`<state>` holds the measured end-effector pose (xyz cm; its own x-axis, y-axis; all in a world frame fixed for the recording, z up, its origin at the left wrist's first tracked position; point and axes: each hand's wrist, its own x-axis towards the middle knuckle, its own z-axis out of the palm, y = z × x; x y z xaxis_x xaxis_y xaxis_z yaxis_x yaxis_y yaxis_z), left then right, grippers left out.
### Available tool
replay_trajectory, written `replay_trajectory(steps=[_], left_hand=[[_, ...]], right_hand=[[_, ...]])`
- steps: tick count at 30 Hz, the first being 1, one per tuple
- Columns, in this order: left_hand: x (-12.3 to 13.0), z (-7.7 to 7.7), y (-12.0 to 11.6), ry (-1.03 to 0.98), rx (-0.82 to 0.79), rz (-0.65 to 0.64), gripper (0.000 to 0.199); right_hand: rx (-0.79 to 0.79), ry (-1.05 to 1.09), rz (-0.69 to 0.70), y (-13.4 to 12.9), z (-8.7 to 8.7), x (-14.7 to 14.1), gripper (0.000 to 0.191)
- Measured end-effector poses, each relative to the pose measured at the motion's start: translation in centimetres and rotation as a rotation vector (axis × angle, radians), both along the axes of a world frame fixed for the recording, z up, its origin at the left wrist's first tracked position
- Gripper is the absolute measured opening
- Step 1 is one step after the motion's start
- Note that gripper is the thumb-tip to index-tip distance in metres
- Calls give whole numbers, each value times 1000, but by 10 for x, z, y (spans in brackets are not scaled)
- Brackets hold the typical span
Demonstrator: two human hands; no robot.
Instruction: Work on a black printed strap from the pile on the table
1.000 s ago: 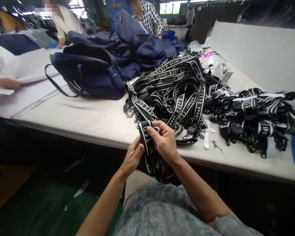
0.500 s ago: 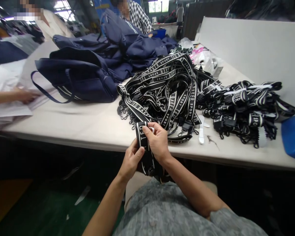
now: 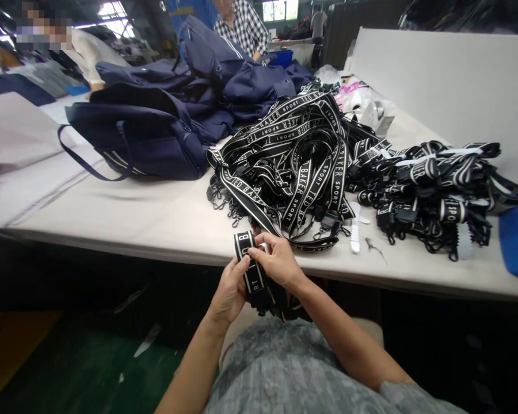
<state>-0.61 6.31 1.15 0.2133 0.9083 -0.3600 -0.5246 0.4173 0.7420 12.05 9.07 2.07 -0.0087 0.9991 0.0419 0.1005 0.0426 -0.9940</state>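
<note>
Up front, both hands (image 3: 259,270) pinch strap (image 3: 251,270); pile (image 3: 293,161) reads "TED BAKER SPORT".

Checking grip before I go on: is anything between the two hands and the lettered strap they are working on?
Nothing visible. The left hand and right hand both grip the folded strap directly, just off the table edge. The loose strap pile lies beyond on the table, apart from the hands.

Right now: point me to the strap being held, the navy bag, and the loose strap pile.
held strap (image 3: 246,246), head view, on the folded top end above the hands.
navy bag (image 3: 155,138), head view, on its front panel.
loose strap pile (image 3: 293,155), head view, on the lettered webbing mid-heap.
</note>
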Motion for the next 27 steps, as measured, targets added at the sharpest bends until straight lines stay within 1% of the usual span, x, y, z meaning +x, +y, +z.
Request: replay_trajectory(steps=[2, 4, 7, 9, 11, 12, 14, 16, 17, 20, 21, 22, 23, 25, 27], left_hand=[[4, 0, -1, 58, 32, 9, 41], [6, -2, -3, 70, 16, 19, 44], [6, -7, -8, 11, -83, -9, 42], [6, -11, -13, -55, -156, -30, 40], [8, -15, -19, -111, -191, -32, 39], [9, -17, -22, -125, -193, -34, 39], [11, -22, -26, -112, -172, -54, 39], [9, -29, -27, -11, -138, -42, 36], [5, -34, -26, 71, -116, -3, 35], [-14, -41, -22, 336, -37, 193, 39], [-22, -40, -21, 388, -11, 230, 40], [-28, -36, -20, 414, 11, 236, 41], [-34, -30, -20, 416, 28, 210, 41], [-38, -14, -22, 372, 50, 91, 37], [-33, 4, -26, 318, 69, -62, 31]], right_hand=[[34, -45, -44, -2, 0, 0, 14], [68, -67, -48, -4, 0, 0, 12], [114, -47, -14, -5, 0, 0, 11], [142, -38, -19, -5, -1, -1, 10], [164, -42, -34, -5, -3, -2, 10], [155, -43, -40, -5, -4, -2, 11], [70, -29, -34, -5, -7, 0, 16], [-29, 2, -25, -4, -11, 8, 23], [-61, 28, -30, -4, -13, 15, 27], [-94, 177, -64, -8, -15, 38, 40], [-117, 244, -62, -10, -14, 44, 43], [-143, 308, -50, -13, -14, 49, 45], [-163, 353, -30, -16, -14, 53, 44], [-186, 380, 3, -22, -15, 54, 41], [-193, 373, 31, -26, -18, 50, 46]])
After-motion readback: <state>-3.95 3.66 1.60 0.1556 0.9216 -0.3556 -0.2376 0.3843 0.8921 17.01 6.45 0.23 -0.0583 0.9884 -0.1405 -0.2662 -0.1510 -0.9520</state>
